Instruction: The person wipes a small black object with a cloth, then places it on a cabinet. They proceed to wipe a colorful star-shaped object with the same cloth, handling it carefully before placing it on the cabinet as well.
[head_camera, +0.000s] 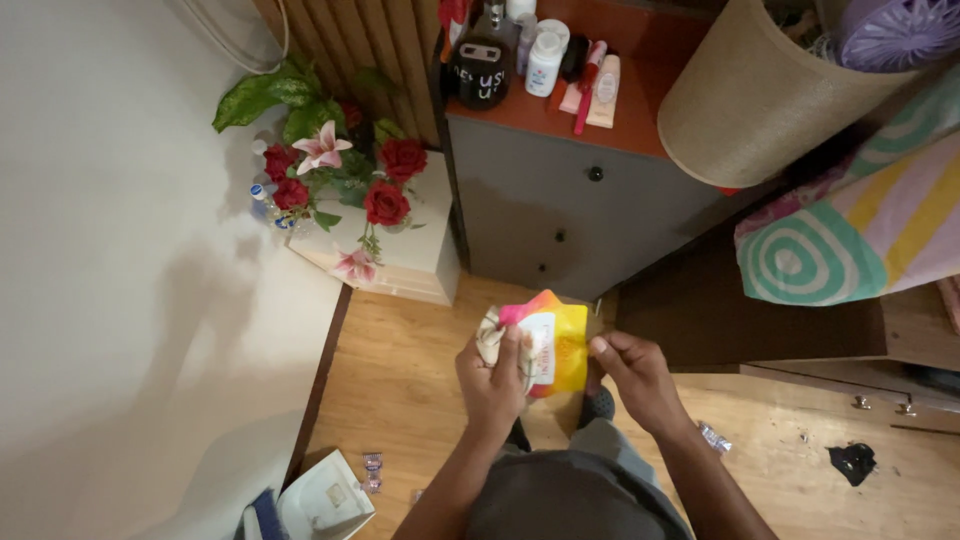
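Pouch (560, 345), yellow and pink, is held mid-frame over a wooden floor (410, 380): the left hand (495, 375) is clamped on it and a pale cloth (490, 335), the right hand (630, 370) pinched at its edge. A grey cabinet (560, 210) and flowers (345, 185) are seen above.

A flat pouch (553, 350), yellow, orange and pink with a white label panel, is held between both hands over the wooden floor. On the cabinet top stand a white bottle (544, 62), a black jar (479, 73) with white lettering, and pale pink tubes (597, 90).
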